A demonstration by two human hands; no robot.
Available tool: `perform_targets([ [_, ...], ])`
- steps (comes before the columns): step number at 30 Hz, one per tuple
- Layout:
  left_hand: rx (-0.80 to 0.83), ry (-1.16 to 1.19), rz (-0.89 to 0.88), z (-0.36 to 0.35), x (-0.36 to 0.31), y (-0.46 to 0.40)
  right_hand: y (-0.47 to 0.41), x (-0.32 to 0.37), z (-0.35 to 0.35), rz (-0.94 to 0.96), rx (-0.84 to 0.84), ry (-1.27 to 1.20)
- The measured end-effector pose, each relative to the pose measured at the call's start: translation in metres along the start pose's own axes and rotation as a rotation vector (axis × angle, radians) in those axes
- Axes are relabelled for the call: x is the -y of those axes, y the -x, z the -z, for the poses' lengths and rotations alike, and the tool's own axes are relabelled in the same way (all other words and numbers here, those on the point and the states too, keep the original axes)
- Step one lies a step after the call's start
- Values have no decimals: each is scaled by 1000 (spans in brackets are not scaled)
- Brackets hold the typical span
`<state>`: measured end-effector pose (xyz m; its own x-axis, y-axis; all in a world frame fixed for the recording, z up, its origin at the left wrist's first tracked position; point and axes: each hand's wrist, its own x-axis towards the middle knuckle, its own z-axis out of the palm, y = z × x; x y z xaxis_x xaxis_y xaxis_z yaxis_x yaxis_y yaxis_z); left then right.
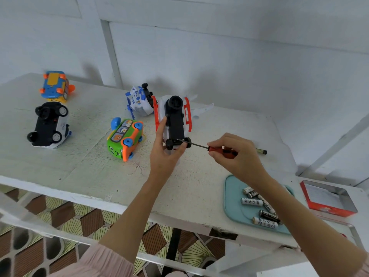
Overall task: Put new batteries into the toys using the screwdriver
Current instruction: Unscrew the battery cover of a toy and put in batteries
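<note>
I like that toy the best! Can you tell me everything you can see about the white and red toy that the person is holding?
The white and red plastic toy vehicle is tipped up so that its black underside faces the camera. Red rails run along both sides, and small black wheels sit at its near end. White wing-like parts stick out behind it. The left hand grips its lower end, thumb along one side. The thin metal tip of the red-handled screwdriver, held by the right hand, reaches the underside near the wheels.

White table (pixel 89 176), scuffed top. Left of the left hand (pixel 163 154): green/orange bus toy (pixel 124 139); further left, black/white car (pixel 50 124) and blue/orange car (pixel 55 86), all wheels-up. Beyond it: blue/white toy (pixel 137 101). Under right forearm: teal tray (pixel 233 202) w/ batteries (pixel 259 206). Right of that, red tin (pixel 327 198).
</note>
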<state>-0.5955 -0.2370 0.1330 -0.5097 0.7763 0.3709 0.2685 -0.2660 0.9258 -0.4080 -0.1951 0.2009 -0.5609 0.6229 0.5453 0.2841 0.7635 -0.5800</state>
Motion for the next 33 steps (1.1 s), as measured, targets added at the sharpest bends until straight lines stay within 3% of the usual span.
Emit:
perform_targets([
  [20, 24, -8, -20, -3, -1, -1, -11, 4, 3, 45, 78, 120],
  [28, 20, -22, -9, -3, 1, -1, -43, 38, 19, 404, 82, 604],
  [33, 24, -17, -23, -3, 3, 0, -63, 58, 13, 464, 65, 629],
])
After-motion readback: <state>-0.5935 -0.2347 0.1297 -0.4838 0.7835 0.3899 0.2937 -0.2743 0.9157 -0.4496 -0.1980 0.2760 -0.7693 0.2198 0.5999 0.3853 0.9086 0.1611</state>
